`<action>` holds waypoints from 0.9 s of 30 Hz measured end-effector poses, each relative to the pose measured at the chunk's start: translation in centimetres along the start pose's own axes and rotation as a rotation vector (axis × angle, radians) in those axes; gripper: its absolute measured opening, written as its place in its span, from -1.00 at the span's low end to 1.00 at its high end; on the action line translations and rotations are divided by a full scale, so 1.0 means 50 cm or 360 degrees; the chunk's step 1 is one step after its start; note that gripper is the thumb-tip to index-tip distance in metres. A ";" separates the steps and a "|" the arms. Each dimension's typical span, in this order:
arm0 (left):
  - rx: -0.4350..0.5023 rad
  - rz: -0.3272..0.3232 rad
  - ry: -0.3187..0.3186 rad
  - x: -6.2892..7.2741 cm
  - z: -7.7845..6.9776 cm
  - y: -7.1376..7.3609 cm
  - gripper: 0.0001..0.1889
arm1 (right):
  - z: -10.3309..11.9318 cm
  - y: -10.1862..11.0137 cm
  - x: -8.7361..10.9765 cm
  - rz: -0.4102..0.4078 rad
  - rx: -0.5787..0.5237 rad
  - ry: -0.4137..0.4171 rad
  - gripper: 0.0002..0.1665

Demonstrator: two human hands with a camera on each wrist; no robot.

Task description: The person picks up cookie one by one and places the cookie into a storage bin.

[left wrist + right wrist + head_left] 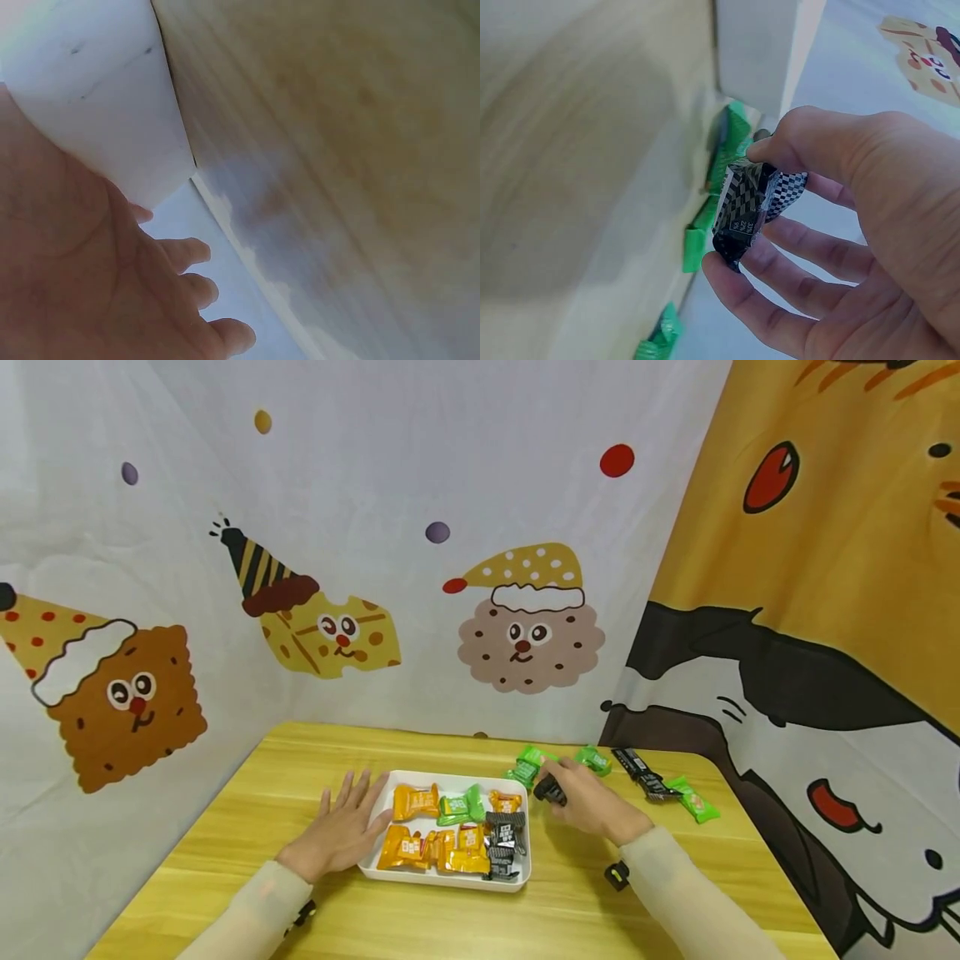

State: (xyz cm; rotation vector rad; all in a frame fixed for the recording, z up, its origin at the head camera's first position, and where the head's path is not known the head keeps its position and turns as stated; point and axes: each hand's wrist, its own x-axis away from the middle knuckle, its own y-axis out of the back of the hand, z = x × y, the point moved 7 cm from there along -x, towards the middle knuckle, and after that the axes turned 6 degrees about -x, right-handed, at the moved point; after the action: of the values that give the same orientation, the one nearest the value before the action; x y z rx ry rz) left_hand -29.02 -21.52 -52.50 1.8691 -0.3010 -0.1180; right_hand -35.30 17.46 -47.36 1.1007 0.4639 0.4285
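A black-wrapped candy with a checkered pattern [742, 199] is pinched between the thumb and fingers of my right hand [588, 800], just off the right side of a white tray [442, 882]. Orange-wrapped candies [415, 802], a green-wrapped candy [461, 807] and black-wrapped candies [505, 837] lie in the tray. My left hand [339, 828] is at the tray's left side, its fingers extended and spread and its thumb over the rim. Contact under the left palm is hidden. In the left wrist view, the palm [97, 255] appears beside the white tray wall.
Beyond my right hand lie green packets [534, 762], another green packet [594, 760], black packets [643, 774] and a green packet [696, 800] farther right. The wooden table [442, 931] meets a cartoon-printed cloth [420, 635] at the back.
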 end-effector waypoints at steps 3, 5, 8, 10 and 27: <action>0.0009 0.0001 -0.0011 0.000 0.000 0.001 -0.17 | 0.010 0.008 -0.003 -0.0023 0.0025 0.0020 -0.46; 0.0008 0.0008 -0.0012 0.001 0.000 0.000 -0.17 | 0.020 0.013 -0.007 -0.0031 0.0044 0.0037 -0.46; 0.0014 0.0013 -0.0019 0.001 0.002 -0.001 -0.17 | 0.044 0.016 -0.016 -0.0033 0.0042 0.0089 -0.45; 0.0004 0.0018 -0.0017 0.002 0.003 -0.001 -0.16 | 0.063 0.016 -0.022 -0.0029 0.0028 0.0124 -0.46; -0.0097 0.0004 0.0040 -0.001 -0.005 0.000 -0.16 | 0.222 -0.037 -0.087 0.0211 0.0103 0.0375 -0.45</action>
State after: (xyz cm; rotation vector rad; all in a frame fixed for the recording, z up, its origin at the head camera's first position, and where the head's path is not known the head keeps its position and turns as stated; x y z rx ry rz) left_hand -29.01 -21.26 -52.41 1.8084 -0.2792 -0.1008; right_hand -32.54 6.14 -44.23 1.1528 0.6176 0.6679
